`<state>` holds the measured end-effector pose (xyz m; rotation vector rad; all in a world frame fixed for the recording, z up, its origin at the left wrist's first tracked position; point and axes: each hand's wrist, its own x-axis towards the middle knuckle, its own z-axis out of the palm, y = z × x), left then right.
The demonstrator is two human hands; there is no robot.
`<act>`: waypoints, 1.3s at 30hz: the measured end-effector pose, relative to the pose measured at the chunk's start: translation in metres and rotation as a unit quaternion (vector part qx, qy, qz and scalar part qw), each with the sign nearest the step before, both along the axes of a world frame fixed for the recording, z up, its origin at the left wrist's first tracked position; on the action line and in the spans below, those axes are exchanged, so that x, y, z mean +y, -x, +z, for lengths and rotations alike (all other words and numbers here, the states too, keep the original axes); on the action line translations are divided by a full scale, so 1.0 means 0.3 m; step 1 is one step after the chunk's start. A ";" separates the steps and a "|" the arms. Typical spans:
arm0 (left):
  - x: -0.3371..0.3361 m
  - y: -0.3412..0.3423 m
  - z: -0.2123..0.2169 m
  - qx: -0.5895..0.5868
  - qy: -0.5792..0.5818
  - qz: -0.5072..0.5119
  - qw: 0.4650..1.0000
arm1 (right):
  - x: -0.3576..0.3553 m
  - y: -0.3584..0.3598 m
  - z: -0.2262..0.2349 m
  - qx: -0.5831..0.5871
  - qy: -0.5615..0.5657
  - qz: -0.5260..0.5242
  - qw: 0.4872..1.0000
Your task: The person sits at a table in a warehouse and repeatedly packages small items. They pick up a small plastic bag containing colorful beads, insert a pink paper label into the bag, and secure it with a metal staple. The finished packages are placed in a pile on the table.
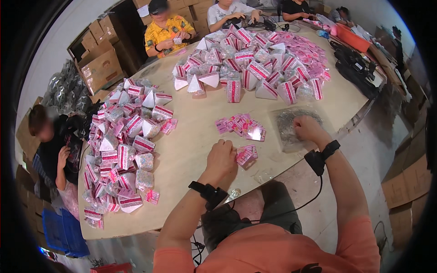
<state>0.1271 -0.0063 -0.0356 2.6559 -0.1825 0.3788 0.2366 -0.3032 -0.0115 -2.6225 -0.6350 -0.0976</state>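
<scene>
My left hand rests on the table with its fingers curled down, right beside a small stack of pink printed cards. Its fingertips are mostly hidden, so what they pinch does not show. My right hand is closed like a fist over a clear, shallow plastic tray or bag with shiny grey contents. Whatever its fingers grip is out of sight beneath the hand. Between the hands and a little farther off, more pink cards lie in a loose spread, one catching the light.
Wedge-shaped packs in pink, white and glitter form a big heap at the far side and another heap at left. Pink packets lie behind. Several people sit around the table. A black bag and red tray are far right.
</scene>
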 end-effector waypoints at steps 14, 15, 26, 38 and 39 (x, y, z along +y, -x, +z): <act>0.043 -0.030 0.090 0.040 0.225 0.035 0.973 | -0.032 -0.027 -0.027 -0.026 -0.051 0.003 0.998; 0.045 -0.031 0.105 0.053 0.250 0.038 0.966 | -0.035 -0.027 -0.018 -0.015 -0.064 0.000 0.998; 0.041 0.003 0.188 0.106 0.464 0.005 0.879 | -0.038 0.009 0.084 0.014 -0.180 -0.051 0.982; 0.022 0.031 0.183 0.157 0.509 0.008 0.846 | -0.011 -0.011 0.018 0.050 -0.080 0.010 0.995; 0.018 0.035 0.180 0.159 0.509 0.005 0.846 | 0.011 -0.009 0.009 0.038 -0.077 0.022 0.996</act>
